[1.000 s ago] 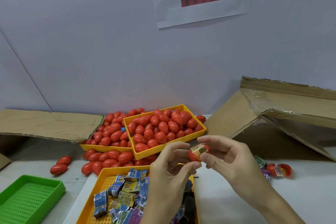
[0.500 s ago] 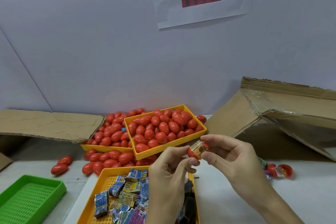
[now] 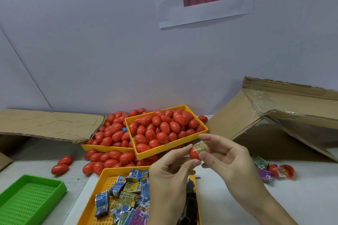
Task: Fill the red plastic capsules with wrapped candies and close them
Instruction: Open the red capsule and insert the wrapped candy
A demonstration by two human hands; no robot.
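Note:
My left hand and my right hand meet above the table. Between them is a red capsule half with a yellowish wrapped candy stuck in its mouth. The left fingertips pinch the red half from the left. The right thumb and fingers pinch the candy end. Below the hands a yellow tray holds several wrapped candies. Behind, two yellow trays are heaped with closed red capsules.
An empty green tray sits at the lower left. Loose red capsules lie on the table. An open capsule with candy and loose wrappers lie at the right. Cardboard flaps stand at right and left.
Both hands stay together on the capsule half. The candy has been turned and sits deeper in the red half, with the right thumb now over its end.

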